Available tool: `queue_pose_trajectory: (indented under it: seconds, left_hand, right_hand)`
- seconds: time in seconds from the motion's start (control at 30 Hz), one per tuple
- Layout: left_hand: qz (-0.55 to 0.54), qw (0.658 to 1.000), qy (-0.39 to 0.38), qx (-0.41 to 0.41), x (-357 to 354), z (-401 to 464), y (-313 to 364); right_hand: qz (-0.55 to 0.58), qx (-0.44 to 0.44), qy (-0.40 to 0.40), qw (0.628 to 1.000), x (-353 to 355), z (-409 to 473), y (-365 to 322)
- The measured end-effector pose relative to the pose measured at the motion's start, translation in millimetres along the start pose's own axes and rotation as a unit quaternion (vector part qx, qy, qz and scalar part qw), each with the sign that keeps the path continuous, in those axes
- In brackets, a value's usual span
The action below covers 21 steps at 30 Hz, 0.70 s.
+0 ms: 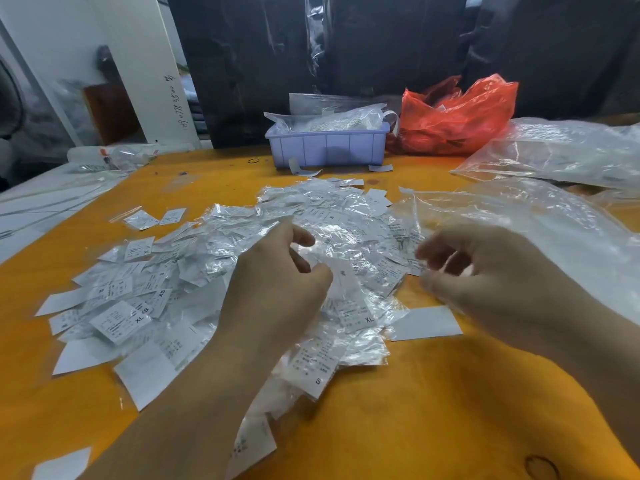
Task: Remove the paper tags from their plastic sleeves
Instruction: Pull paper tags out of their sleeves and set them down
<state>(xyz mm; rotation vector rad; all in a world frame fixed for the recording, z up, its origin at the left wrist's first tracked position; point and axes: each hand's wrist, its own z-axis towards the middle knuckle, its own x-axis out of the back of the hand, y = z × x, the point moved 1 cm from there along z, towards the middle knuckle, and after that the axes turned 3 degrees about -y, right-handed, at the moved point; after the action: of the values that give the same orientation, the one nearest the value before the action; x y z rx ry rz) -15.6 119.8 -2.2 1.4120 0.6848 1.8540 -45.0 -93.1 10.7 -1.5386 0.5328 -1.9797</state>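
Hands (277, 282) over orange table (433, 410)

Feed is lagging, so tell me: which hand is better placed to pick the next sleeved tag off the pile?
Left, probably. The left hand hovers directly over the pile, its fingers curled beside a sleeved tag. The right hand sits at the pile's right edge.

Counter (433, 410), orange. Under both hands: heap of tags (194, 292) in sleeves. Beyond hands: lilac bin (327, 147), red bag (453, 123). Beside right hand (491, 271): clear bags (554, 230).
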Motion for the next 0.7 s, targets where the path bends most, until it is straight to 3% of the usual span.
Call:
queue_pose_trajectory:
  seconds: [0.1, 0.2, 0.57, 0.7]
  left_hand:
    - [0.07, 0.997, 0.012, 0.017, 0.6, 0.8, -3.0]
    - [0.127, 0.991, 0.038, -0.01, 1.4, 0.6, -1.5]
    - [0.089, 0.993, -0.016, -0.07, -10.0, -8.3, 5.3]
    - [0.017, 0.993, -0.041, -0.105, -10.7, -11.1, 9.7]
  right_hand:
    - [-0.116, -0.034, -0.121, 0.985, -11.7, -0.7, 6.9]
    - [-0.147, -0.049, -0.163, 0.974, -14.7, -1.3, 7.9]
    - [-0.131, -0.026, -0.156, 0.979, -13.9, 1.1, 8.2]
    - [-0.106, 0.036, -0.035, 0.993, -9.2, 3.3, 2.6]
